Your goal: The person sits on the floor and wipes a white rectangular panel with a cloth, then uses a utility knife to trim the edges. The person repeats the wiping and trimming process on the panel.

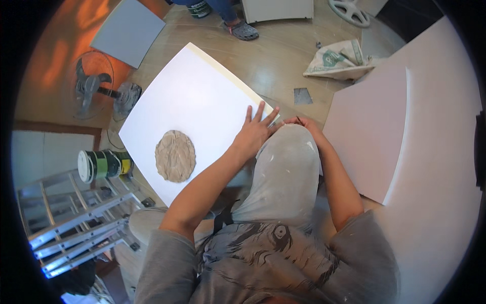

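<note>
A white board (182, 96) lies tilted across the middle with a cream strip (233, 76) along one edge and a round, wrinkled beige lump (174, 156) on it. My left hand (255, 126) rests on the board's right corner, fingers spread over the strip. Beside it, just past my raised knee (288, 162), my right hand (309, 126) is closed on a small dark thing (298, 120) at the board's corner; its fingertips are partly hidden.
A fan (91, 86), a bucket (86, 166) and an aluminium ladder (76, 223) are at left. Pinkish panels (369, 137) are at right, near a sack (336, 58). At top are another person's leg (223, 10), a grey board (126, 30) and a steering-wheel-shaped object (349, 10).
</note>
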`<state>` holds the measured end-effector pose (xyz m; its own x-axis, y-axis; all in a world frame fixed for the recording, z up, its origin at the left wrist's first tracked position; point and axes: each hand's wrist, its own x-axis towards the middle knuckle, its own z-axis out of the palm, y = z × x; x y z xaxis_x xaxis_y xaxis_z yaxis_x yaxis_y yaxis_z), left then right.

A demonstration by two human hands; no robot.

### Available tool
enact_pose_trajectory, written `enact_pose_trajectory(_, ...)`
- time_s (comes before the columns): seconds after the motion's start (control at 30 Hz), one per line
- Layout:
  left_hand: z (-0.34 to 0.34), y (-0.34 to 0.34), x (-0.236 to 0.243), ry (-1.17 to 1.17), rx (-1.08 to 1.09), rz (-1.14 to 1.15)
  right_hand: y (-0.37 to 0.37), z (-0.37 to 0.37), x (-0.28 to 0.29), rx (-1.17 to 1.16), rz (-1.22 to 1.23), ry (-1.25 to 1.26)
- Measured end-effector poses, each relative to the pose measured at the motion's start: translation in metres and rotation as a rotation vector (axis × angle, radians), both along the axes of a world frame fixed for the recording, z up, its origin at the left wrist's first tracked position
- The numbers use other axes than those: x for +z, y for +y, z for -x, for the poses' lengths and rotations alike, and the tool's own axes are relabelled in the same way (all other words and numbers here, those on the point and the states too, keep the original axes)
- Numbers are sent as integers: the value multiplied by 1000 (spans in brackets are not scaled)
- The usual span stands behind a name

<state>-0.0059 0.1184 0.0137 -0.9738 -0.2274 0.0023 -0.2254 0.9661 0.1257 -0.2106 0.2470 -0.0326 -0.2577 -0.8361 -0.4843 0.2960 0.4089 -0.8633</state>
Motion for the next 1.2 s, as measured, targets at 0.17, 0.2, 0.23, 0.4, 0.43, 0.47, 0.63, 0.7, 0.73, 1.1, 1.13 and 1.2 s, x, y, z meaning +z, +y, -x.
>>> enact_pose_trajectory(0.17,-18,53,25,85,541,-781,3,6,16,150,-119,35)
enact_pose_trajectory(0.2,-18,64,38,23,704,-970,3,9,20,181,-139,27)
enact_pose_trajectory(0.23,-17,70,33,35,725,-1053,4,15,23,209,-160,21)
enact_pose_trajectory(0.4,12,88,-46,621,1125,-1871,3,26,8,355,-206,-37)
enact_pose_trajectory(0.43,21,87,-45,762,1262,-1943,2,22,4,371,-199,-12)
enact_pose_trajectory(0.47,25,84,-46,809,1235,-1941,0,20,1,387,-192,12)
enact_pose_trajectory(0.63,41,81,-40,829,1120,-1910,8,34,2,345,-198,29)
enact_pose_trajectory(0.7,44,81,-49,833,1116,-1958,6,41,9,347,-146,112)
enact_pose_trajectory(0.73,46,81,-53,835,1116,-1985,4,48,15,342,-100,152)
enact_pose_trajectory(1.1,54,81,-54,839,1128,-2140,-44,29,124,736,-123,622)
enact_pose_trajectory(1.13,55,81,-54,842,1122,-2136,-47,30,121,751,-63,607)
enact_pose_trajectory(1.2,57,80,-54,865,1094,-2149,-51,32,115,738,20,607)
